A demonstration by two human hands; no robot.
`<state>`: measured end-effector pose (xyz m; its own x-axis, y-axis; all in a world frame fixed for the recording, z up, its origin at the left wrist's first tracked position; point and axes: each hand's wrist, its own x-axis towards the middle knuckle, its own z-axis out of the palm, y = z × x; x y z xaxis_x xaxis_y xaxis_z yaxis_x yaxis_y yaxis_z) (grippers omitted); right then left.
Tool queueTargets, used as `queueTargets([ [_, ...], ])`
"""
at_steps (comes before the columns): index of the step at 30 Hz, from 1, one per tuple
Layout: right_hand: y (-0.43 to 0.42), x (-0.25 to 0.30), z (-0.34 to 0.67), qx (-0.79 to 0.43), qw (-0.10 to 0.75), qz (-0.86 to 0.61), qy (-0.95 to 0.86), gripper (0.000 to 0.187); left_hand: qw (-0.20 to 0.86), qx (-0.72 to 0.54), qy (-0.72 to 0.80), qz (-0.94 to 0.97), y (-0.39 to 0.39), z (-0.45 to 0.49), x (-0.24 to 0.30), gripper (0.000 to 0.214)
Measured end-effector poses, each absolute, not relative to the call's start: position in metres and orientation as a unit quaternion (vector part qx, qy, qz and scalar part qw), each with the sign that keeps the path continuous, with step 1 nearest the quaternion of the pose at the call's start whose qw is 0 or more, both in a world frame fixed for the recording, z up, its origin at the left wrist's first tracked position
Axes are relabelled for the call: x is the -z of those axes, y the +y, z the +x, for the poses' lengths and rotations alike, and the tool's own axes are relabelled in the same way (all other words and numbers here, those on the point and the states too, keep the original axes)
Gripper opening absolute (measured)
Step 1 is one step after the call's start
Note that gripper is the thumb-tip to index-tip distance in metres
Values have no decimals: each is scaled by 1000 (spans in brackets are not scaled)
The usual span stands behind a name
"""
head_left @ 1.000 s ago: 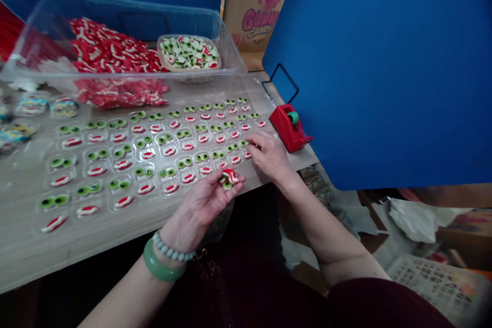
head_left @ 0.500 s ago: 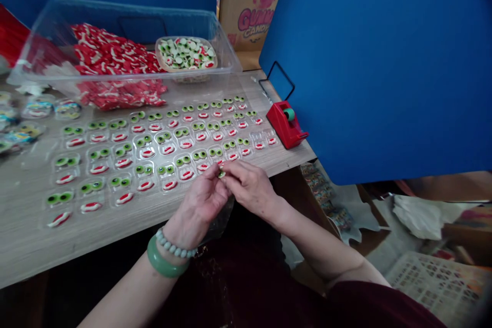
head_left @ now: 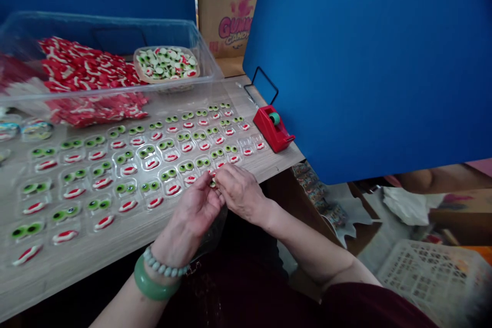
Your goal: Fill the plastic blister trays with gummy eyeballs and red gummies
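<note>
Over the table's front edge, my left hand (head_left: 197, 207) is cupped palm up, with green-and-white eyeball gummies (head_left: 212, 183) at its fingers. My right hand (head_left: 240, 192) meets it there, its thumb and fingers pinched on the same candies; how many they hold is hidden. Beyond the hands, clear plastic blister trays (head_left: 151, 158) stand in rows, most with two green eyes above a red-and-white lips gummy (head_left: 155, 202). Two trays at the right end, including one with a lips gummy (head_left: 247, 152), show lips but no eyes.
A large clear bin (head_left: 169, 89) at the back holds red-and-white lips gummies (head_left: 88, 69) and a tub (head_left: 165, 79) of eyeball gummies. A red tape dispenser (head_left: 271, 130) sits at the right table edge, before a blue panel (head_left: 365, 61). A white plastic basket (head_left: 426, 282) stands low right.
The view has shifted, so the table and bin appear further left and lower. Both hands stay together at the candies, with the right fingers bent more closely over them.
</note>
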<state>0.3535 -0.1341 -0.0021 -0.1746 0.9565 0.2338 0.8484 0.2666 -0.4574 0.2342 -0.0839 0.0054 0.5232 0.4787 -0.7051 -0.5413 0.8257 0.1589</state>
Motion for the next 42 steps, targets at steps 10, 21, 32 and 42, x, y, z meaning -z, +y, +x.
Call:
queueTargets([
  [10,-69,0,435,-129,296,-783,-531,10,863,-278,422,-19,-83,234,-9,24],
  [21,-51,17,439,-78,193,-779,-591,25,866,-289,407,-21,-80,228,-12,24],
  [32,-144,-22,367,-114,199,-566,-792,15,886,-283,364,-46,-77,230,-7,34],
  [42,-154,-10,362,-71,223,-529,-815,18,866,-274,412,-74,-81,231,-13,31],
])
